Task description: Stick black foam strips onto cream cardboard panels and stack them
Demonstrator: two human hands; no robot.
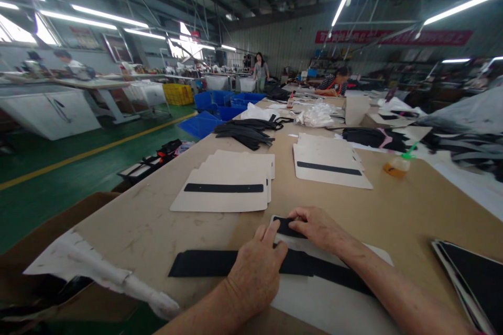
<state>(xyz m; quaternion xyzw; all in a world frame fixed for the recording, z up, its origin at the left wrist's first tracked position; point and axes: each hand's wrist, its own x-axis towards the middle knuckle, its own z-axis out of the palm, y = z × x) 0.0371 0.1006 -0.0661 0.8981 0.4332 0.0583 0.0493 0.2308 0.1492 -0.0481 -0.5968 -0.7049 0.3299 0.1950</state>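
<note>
Left hand (255,272) lies open, fingers spread, pressing down on a long black fabric strap (212,264) that runs across a pale cream card panel (334,293) on the tan surface (129,230). Right hand (318,229) curls over a short black tab (286,226) at the strap's upper edge, its fingers gripping it; the thumb is hidden. The strap looks light, soft and limp, so it would likely shift unless pinned flat, and its end or flat width seems the best place to take hold. The panel looks stiffer and easier to hold by its edge. Stacked cream panels with black bands (223,183) sit at 11 o'clock, a second stack (328,162) at 1 o'clock, and a small bottle with a green nozzle (397,165) at 2 o'clock. No label is readable nearby, and the distant red banner (393,37) is too blurred to read.
</note>
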